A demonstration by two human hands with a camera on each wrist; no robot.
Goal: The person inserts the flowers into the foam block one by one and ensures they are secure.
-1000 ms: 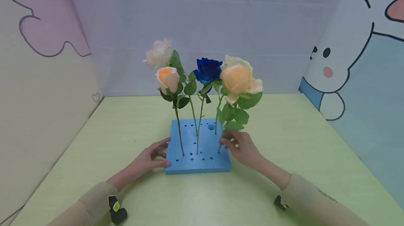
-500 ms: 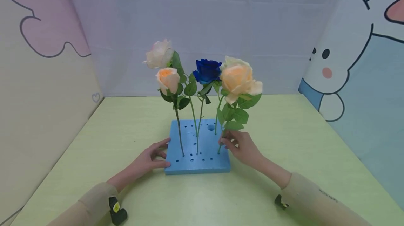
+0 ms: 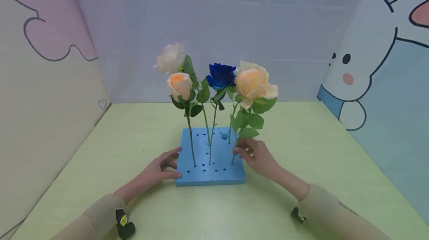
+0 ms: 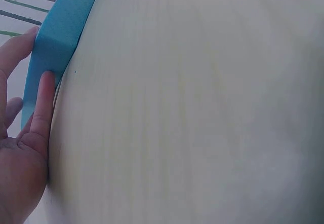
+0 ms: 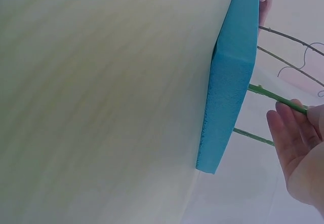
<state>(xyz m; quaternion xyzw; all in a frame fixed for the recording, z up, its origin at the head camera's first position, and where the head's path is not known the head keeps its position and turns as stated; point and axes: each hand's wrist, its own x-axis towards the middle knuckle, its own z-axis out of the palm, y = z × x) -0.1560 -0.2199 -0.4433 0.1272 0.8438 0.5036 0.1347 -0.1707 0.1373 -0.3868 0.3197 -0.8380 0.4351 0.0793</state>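
Note:
A blue foam board (image 3: pixel 219 178) with rows of holes lies on the table, and several roses stand in it by their stems. My right hand (image 3: pixel 259 158) pinches the green stem of the large peach rose (image 3: pixel 252 85) low down, just above the board's right side. In the right wrist view, that stem (image 5: pixel 268 93) meets the board's top face between thumb and fingers (image 5: pixel 286 127) and the foam. My left hand (image 3: pixel 161 165) rests against the board's left edge, its fingers extended; in the left wrist view a fingertip (image 4: pixel 46 79) presses the side wall.
Also standing in the board are a small peach rose (image 3: pixel 180 85), a pale pink rose (image 3: pixel 170 58), a blue rose (image 3: pixel 221 76) and a cream rose (image 3: pixel 253 65) partly hidden behind the large peach one. Pale green table (image 3: pixel 134 128) surrounds the board; a white backdrop (image 3: pixel 214 28) closes the rear.
Both hands keep their places on the board and the stem. The whole head view has shifted very slightly; the roses stand as before.

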